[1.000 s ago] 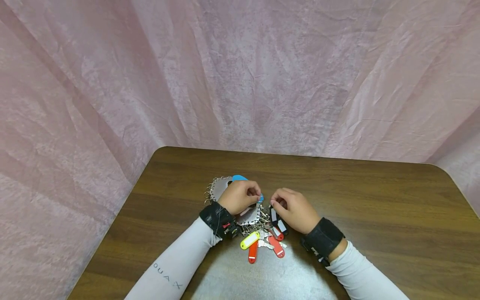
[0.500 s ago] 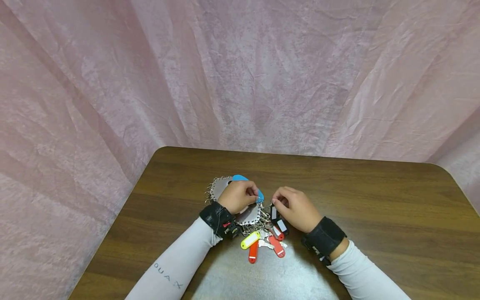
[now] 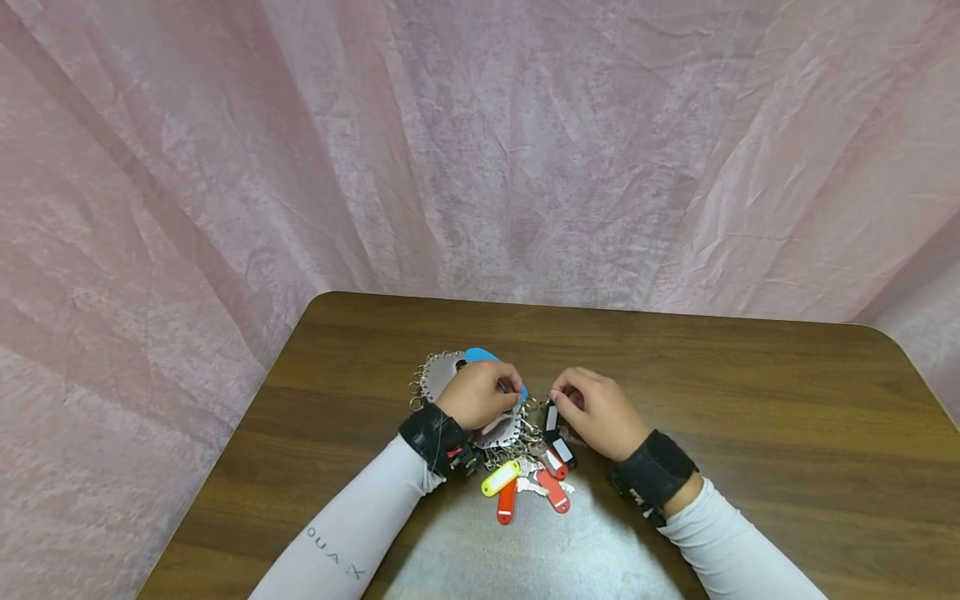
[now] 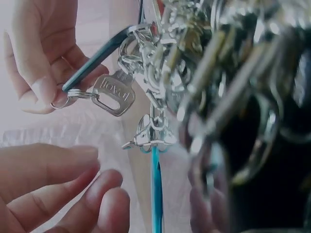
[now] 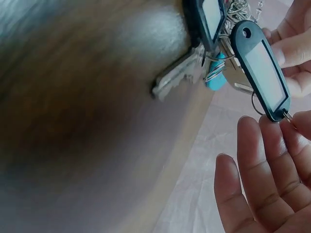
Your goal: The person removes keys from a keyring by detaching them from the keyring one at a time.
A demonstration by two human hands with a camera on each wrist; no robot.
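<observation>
My right hand point(image 3: 603, 417) pinches the small split ring at the end of a black key tag point(image 5: 262, 73) with a white label. In the left wrist view that tag is seen edge-on, and a silver key point(image 4: 114, 94) with raised lettering hangs beside its ring. My left hand point(image 3: 474, 395) lies over a grey metal disc point(image 3: 438, 379) rimmed with small rings and hooks. Its fingers are loosely bent, with nothing visible between them in the left wrist view. A blue piece point(image 3: 480, 355) sticks out past the disc, partly hidden by this hand.
A second black tag point(image 3: 562, 452), red tags point(image 3: 506, 504) and a yellow tag point(image 3: 500, 479) lie with several keys at the disc's near side. They rest on a brown wooden table point(image 3: 750, 417), backed by a pink curtain point(image 3: 525, 150).
My right hand has moved slightly right and up in the head view, drawing the black key tag with it. The left hand has barely moved.
</observation>
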